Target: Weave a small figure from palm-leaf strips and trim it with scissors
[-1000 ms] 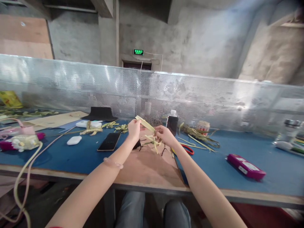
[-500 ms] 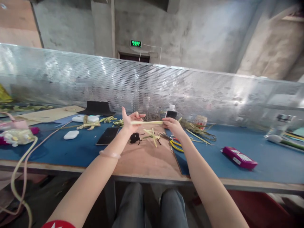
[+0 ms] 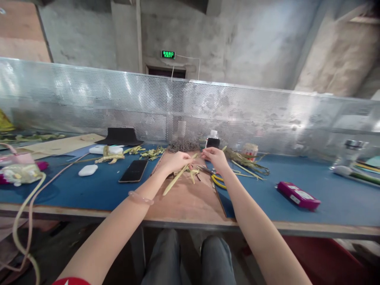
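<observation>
A long pale green strip slants above the wooden board, its far end between my two hands. My left hand is closed on the strip near that far end. Just right of it, my right hand pinches at the tip of the strip. Below my hands, a small piece made of pale strips lies on the board, partly covered by my left hand. Yellow-handled pliers rest beside my right wrist.
A black phone and a white case lie on the blue table at left. To the right are dried stalks, a jar and a magenta box. A bottle stands behind my right hand.
My left hand has moved right, closer to my right hand, and its spread fingers have closed. The strip, earlier stretched level between the hands, now slants down toward the front left.
</observation>
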Available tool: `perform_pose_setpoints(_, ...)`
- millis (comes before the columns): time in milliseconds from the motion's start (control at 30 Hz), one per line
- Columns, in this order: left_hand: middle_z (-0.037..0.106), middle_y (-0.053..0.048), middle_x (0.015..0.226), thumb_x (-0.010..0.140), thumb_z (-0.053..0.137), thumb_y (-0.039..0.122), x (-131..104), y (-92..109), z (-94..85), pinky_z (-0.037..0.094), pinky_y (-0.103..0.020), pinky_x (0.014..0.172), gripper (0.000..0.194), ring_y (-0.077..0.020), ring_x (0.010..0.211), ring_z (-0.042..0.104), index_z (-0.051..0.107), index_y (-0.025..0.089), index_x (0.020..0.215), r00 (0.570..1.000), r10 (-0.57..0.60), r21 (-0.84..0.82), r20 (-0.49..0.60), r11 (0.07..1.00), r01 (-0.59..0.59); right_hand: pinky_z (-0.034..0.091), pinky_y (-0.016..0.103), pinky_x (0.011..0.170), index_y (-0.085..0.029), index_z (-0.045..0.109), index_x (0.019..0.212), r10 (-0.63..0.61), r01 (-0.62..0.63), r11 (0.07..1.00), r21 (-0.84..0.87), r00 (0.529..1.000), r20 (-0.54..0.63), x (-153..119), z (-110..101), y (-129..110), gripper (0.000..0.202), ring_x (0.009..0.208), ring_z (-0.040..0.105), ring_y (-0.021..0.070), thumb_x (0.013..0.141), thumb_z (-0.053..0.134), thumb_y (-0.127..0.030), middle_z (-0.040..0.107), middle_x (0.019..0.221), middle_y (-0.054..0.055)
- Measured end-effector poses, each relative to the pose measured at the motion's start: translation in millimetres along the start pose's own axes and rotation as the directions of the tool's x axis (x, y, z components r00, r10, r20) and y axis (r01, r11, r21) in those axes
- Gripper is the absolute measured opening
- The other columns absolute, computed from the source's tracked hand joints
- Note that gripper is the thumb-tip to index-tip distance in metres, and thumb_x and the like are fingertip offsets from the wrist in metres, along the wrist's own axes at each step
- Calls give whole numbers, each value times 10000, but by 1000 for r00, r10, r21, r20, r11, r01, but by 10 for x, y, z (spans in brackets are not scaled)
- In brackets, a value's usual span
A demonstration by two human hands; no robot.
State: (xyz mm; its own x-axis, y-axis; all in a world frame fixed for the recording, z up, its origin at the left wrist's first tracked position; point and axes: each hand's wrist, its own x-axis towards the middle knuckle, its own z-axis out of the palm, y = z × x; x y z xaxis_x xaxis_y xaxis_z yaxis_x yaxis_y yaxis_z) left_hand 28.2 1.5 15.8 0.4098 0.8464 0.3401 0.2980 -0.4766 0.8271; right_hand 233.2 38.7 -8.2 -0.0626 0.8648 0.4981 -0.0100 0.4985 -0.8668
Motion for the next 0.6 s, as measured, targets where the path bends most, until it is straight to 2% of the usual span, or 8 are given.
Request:
perform_pose_setpoints(67, 692, -71, 622, 722, 658, 403, 28, -25, -29, 227, -224, 390, 273, -85, 384, 377, 713, 136, 712, 1000, 2, -5, 5, 1000, -2, 526, 304, 732, -155, 665, 855, 20, -20, 999, -33, 1000, -1, -14, -71, -3, 347, 666, 640, 133, 684, 713, -453, 699, 765, 50)
perform_pose_setpoints(200, 706, -101, 665, 786, 574, 442, 54, -48, -22, 245, -211, 371, 356, -79, 364, 376, 707, 125, 879, 1000, 13, -33, 4, 999, -13, 519, 312, 627, -136, 706, 714, 119, -96, 981, -167, 984, 132, -85, -114, -33, 316, 590, 630, 170, 533, 824, -366, 691, 632, 46)
perform_pose_setpoints(267, 705, -101, 658, 808, 537, 461, 41, -34, 6, 268, -210, 374, 389, -83, 367, 392, 702, 126, 916, 1000, 20, -36, 1, 999, -20, 506, 307, 646, -140, 702, 656, 111, -83, 973, -215, 986, 122, -96, -73, -51, 291, 626, 633, 183, 568, 798, -400, 684, 612, 37)
perform_pose_setpoints(400, 693, -72, 603, 780, 568, 473, -13, 19, 83, 283, -217, 376, 378, -99, 371, 413, 718, 138, 868, 1000, 19, 1, 9, 1000, -19, 477, 285, 753, -156, 700, 718, 21, -10, 974, -226, 999, 46, -87, 66, -87, 396, 760, 631, 171, 759, 592, -535, 693, 715, 29)
perform_pose_setpoints(600, 650, -26, 502, 759, 592, 433, -65, 103, 176, 232, -232, 387, 327, -108, 367, 381, 741, 145, 795, 1000, 10, 56, 9, 998, -10, 498, 273, 690, -144, 685, 731, 21, -2, 989, -148, 992, 126, -138, 195, -130, 376, 644, 606, 138, 670, 695, -515, 657, 667, 14)
